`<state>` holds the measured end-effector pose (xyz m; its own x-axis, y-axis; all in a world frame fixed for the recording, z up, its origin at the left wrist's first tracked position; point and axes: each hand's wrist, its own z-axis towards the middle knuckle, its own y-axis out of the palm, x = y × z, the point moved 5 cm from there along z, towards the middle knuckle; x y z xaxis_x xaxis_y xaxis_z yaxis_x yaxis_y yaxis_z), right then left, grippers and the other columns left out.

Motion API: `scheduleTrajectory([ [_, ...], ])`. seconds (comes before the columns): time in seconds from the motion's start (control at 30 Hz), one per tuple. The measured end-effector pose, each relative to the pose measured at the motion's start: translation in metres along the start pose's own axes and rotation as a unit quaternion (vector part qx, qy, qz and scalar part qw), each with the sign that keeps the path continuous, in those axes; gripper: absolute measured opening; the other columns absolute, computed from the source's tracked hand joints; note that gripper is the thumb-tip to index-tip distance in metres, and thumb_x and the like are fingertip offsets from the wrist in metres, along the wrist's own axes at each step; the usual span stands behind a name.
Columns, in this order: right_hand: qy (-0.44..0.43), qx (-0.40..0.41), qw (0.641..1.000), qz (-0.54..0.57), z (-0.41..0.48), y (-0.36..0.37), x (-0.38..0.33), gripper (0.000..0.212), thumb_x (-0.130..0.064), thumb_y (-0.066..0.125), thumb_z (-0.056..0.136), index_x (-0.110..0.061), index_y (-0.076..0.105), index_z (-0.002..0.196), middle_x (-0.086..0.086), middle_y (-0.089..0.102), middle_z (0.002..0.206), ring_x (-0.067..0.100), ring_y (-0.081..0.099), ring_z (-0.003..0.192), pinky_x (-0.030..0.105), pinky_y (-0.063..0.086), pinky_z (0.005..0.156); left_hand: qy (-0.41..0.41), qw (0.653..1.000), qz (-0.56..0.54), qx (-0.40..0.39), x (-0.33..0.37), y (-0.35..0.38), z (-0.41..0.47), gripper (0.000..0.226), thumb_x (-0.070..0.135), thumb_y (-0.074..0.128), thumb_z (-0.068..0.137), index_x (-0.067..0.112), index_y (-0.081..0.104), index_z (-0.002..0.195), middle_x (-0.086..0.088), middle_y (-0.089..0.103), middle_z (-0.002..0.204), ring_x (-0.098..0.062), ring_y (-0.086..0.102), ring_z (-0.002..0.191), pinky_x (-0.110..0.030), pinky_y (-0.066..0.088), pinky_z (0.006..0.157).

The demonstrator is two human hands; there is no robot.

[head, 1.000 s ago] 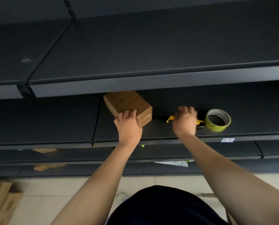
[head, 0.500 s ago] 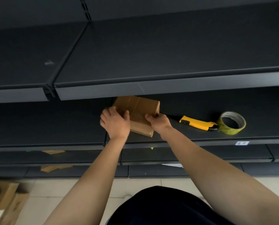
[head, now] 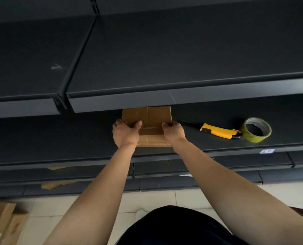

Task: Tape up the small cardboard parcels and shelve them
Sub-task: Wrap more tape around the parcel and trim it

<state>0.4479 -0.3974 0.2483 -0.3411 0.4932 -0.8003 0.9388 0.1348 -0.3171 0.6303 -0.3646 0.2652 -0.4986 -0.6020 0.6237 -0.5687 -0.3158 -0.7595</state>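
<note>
A small brown cardboard parcel [head: 149,121] with clear tape across its top lies square on the dark middle shelf [head: 58,138], its far end hidden under the shelf above. My left hand [head: 126,133] grips its near left corner. On the near right corner sits my right hand [head: 173,131], gripping too. To the right on the same shelf lie a yellow utility knife [head: 217,132] and a roll of yellowish tape [head: 256,129].
An upper dark shelf [head: 182,99] overhangs the parcel. Lower shelves hold flat cardboard pieces [head: 57,184]. Cardboard boxes [head: 2,223] stand on the tiled floor at the lower left. A small white label [head: 266,151] is on the shelf edge.
My right hand left the knife and moved left onto the parcel. The parcel turned from skewed to square with the shelf, both hands now on its near corners.
</note>
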Motion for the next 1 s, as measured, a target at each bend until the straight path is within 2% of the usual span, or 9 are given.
scheduleTrajectory([
  [0.13,0.01,0.009,1.0,0.0,-0.004,0.001,-0.002,0.032,-0.029,0.045,0.099,-0.012,0.052,0.125,0.0,0.056,0.09,0.013,0.053,0.071,0.026,0.04,0.055,0.003,1.0,0.0,0.006,-0.001,-0.002,-0.002,0.084,0.054,0.067,0.079,0.004,0.037,0.139,-0.015,0.044,0.14,-0.032,0.049,0.123,-0.044,0.047,0.095],
  [0.27,0.011,-0.005,0.997,0.073,-0.01,0.001,0.009,0.046,-0.039,0.049,0.096,-0.02,0.043,0.137,0.002,0.058,0.12,0.019,0.055,0.099,0.032,0.043,0.084,0.002,1.0,-0.023,0.002,-0.001,-0.003,-0.003,0.083,0.054,0.068,0.078,0.004,0.038,0.139,-0.014,0.044,0.14,-0.031,0.049,0.123,-0.044,0.047,0.096],
  [0.37,0.05,-0.045,0.98,0.185,-0.02,0.009,0.018,0.06,-0.05,0.053,0.091,-0.034,0.031,0.144,-0.004,0.051,0.128,0.02,0.048,0.113,0.04,0.037,0.103,-0.018,0.998,-0.06,-0.007,-0.005,-0.007,-0.002,0.084,0.053,0.072,0.075,0.008,0.039,0.138,-0.009,0.048,0.137,-0.029,0.053,0.12,-0.044,0.048,0.095],
  [0.47,0.048,-0.049,0.971,0.23,-0.025,0.006,0.013,0.051,-0.056,0.05,0.088,-0.041,0.04,0.136,-0.006,0.05,0.128,0.019,0.044,0.115,0.039,0.031,0.099,-0.049,0.991,-0.123,-0.019,-0.015,-0.009,-0.003,0.08,0.053,0.075,0.07,0.013,0.045,0.132,-0.005,0.057,0.128,-0.027,0.058,0.112,-0.041,0.05,0.092],
  [0.57,0.03,-0.045,0.962,0.269,-0.03,-0.003,0.005,0.033,-0.051,0.047,0.09,-0.039,0.052,0.12,0.001,0.059,0.122,0.025,0.055,0.11,0.045,0.045,0.095,-0.079,0.97,-0.226,-0.042,-0.025,-0.011,-0.005,0.071,0.052,0.078,0.068,0.014,0.052,0.123,0.0,0.062,0.113,-0.024,0.06,0.106,-0.033,0.048,0.086],
  [0.67,-0.01,0.009,0.954,0.298,-0.034,-0.015,-0.001,0.039,-0.043,0.063,0.086,-0.034,0.051,0.122,0.003,0.059,0.119,0.023,0.059,0.102,0.042,0.051,0.09,-0.102,0.949,-0.283,-0.092,-0.028,-0.007,-0.009,0.086,0.05,0.077,0.071,0.008,0.041,0.137,-0.005,0.056,0.125,-0.026,0.055,0.114,-0.032,0.045,0.091],
  [0.77,-0.051,0.052,0.95,0.303,-0.039,-0.021,-0.012,0.07,-0.041,0.074,0.078,-0.024,0.041,0.137,0.002,0.055,0.124,0.017,0.057,0.102,0.028,0.048,0.081,-0.09,0.962,-0.231,-0.116,-0.021,-0.006,-0.01,0.078,0.05,0.071,0.077,0.007,0.041,0.134,-0.011,0.046,0.132,-0.029,0.05,0.117,-0.034,0.044,0.09],
  [0.87,-0.062,0.064,0.964,0.252,-0.04,-0.021,-0.02,0.074,-0.044,0.073,0.078,-0.022,0.039,0.14,0.004,0.049,0.132,0.024,0.052,0.114,0.039,0.047,0.096,-0.06,0.974,-0.178,-0.124,-0.007,-0.007,-0.01,0.056,0.043,0.064,0.086,0.011,0.047,0.128,-0.015,0.038,0.137,-0.032,0.049,0.114,-0.04,0.045,0.095],
  [1.0,-0.026,0.072,0.957,0.28,-0.038,-0.035,-0.011,0.057,-0.036,0.065,0.087,-0.019,0.043,0.137,0.002,0.057,0.122,0.014,0.056,0.095,0.027,0.048,0.08,-0.133,0.961,-0.189,-0.149,-0.006,-0.003,-0.016,0.089,0.055,0.07,0.076,0.013,0.027,0.142,-0.013,0.038,0.139,-0.034,0.044,0.123,-0.044,0.041,0.099],
])
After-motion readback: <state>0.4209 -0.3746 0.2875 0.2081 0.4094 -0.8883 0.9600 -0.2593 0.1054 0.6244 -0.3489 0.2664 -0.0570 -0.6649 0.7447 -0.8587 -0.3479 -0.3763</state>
